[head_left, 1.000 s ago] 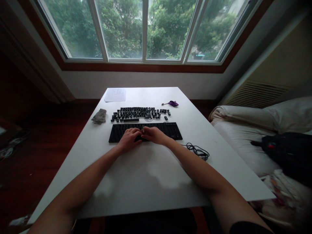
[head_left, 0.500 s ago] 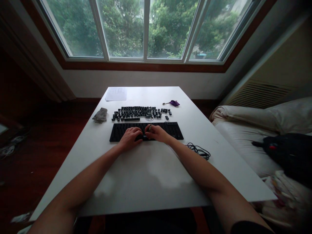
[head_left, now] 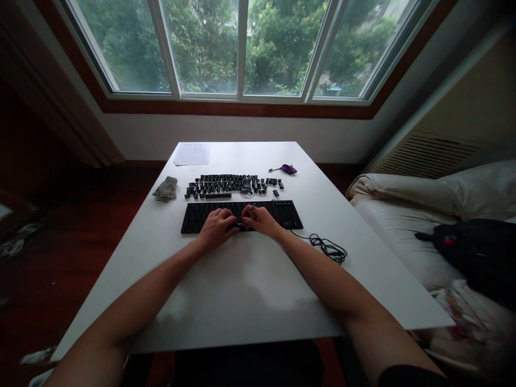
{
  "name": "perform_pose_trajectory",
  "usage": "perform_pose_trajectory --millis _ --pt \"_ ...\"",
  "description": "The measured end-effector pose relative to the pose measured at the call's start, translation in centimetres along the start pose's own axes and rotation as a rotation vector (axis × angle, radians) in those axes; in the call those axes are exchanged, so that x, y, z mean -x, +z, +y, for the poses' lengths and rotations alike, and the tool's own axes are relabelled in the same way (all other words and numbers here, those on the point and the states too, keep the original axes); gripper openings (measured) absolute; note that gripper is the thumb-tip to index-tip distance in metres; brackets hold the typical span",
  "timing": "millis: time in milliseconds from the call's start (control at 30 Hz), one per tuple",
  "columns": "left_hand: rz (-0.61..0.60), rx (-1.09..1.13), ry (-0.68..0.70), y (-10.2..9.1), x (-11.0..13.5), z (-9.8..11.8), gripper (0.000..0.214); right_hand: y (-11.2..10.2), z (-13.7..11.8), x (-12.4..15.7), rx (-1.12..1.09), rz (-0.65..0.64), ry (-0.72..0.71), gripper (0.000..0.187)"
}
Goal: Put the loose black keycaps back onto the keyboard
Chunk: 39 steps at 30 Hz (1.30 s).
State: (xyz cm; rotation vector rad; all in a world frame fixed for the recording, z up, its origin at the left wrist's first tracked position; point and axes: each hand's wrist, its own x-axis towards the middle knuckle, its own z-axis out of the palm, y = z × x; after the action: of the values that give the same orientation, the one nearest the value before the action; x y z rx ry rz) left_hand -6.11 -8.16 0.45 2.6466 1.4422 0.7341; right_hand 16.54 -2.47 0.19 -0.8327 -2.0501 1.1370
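A black keyboard [head_left: 282, 214] with its keycaps removed lies on the white table [head_left: 250, 290]. Both my hands rest on its middle, close together. My left hand [head_left: 215, 226] is curled with fingertips pressed on the keyboard's front part. My right hand [head_left: 260, 219] is closed on a small thin metal tool whose tip sticks up by the fingers. Just behind the keyboard, several loose black keycaps [head_left: 226, 185] are laid out in rows.
A grey cloth [head_left: 164, 189] lies left of the keycaps, a sheet of paper [head_left: 192, 153] at the far edge, a purple brush-like item [head_left: 287, 169] at the far right. The keyboard's cable [head_left: 327, 248] coils on the table's right. A bed with a black bag [head_left: 475, 252] stands to the right.
My right hand has turned slightly, so the thin tool now points more upward. The view has shifted a little; both hands stay on the keyboard's middle.
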Motion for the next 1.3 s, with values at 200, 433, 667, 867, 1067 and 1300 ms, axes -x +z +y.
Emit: perform_pose_trajectory --millis 200,433,667,867,1067,1300 --pt "0.046 0.016 -0.012 0.3 0.1 -0.1 0.024 0.0 0.0 0.0 -0.187 0.104 0.019 0.021" --pt "0.057 0.114 -0.034 0.1 0.0 -0.3 0.025 0.6 -0.3 0.0 -0.256 0.052 0.029 0.026" --pt "0.083 0.449 -0.100 -0.2 -0.1 -0.5 0.025 1.0 -0.6 -0.1 -0.418 0.063 0.020 0.030" --pt "0.044 0.738 -0.250 -0.4 -0.2 -0.9 0.035 0.8 -1.2 -0.1 -0.515 0.067 0.001 0.030" --pt "0.022 1.006 -0.325 -0.4 -0.2 -1.0 0.040 0.6 -1.4 0.0 -0.535 0.067 0.010 0.034" --pt "0.029 0.987 -0.320 -0.3 -0.2 -1.1 0.040 0.6 -1.7 0.0 -0.571 0.034 -0.004 0.037"
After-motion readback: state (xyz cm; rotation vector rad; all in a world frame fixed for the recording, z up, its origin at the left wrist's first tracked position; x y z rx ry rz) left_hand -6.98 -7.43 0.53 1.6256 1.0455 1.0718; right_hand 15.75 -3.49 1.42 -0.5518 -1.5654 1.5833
